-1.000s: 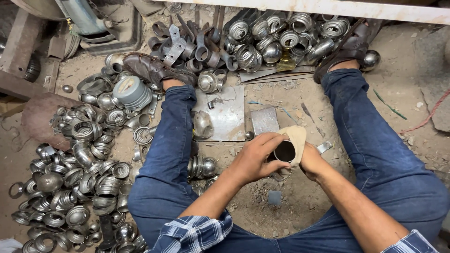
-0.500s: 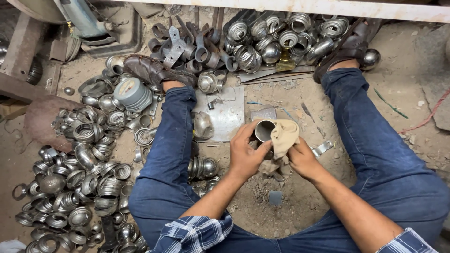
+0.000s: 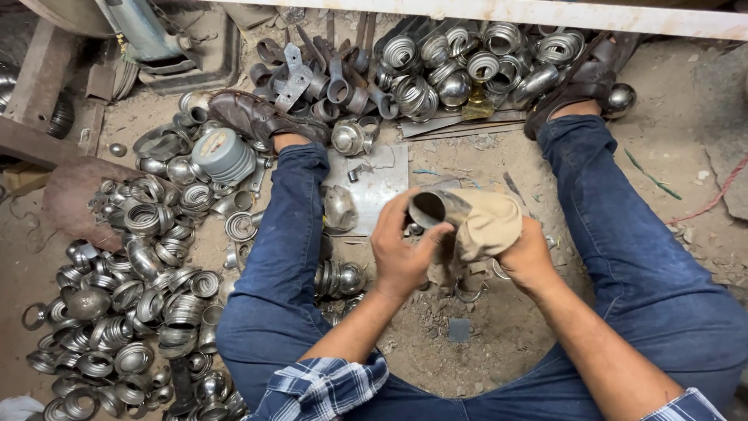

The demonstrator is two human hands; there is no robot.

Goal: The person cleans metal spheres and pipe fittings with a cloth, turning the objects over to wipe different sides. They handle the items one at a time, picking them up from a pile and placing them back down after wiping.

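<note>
Two legs in jeans spread across a dusty dirt floor (image 3: 686, 156), with a flat metal plate (image 3: 382, 187) lying between them. Between my knees, my left hand (image 3: 405, 253) curls its fingers around a shiny metal cup (image 3: 432, 209), while my right hand (image 3: 526, 257) pinches a tan cloth (image 3: 487, 222) against it. Heaped metal rings (image 3: 132, 312) crowd the left; bare ground lies right.

You wear dark blue jeans (image 3: 288, 265), creased at the knees, and a blue, white and black plaid shirt (image 3: 323, 390) with both sleeves rolled up above the forearms. On your feet are worn brown leather sandals (image 3: 257, 117), dusty and scuffed. Your left hand (image 3: 405, 253) and right hand (image 3: 526, 257) are bare, with no gloves, rings or watch.
</note>
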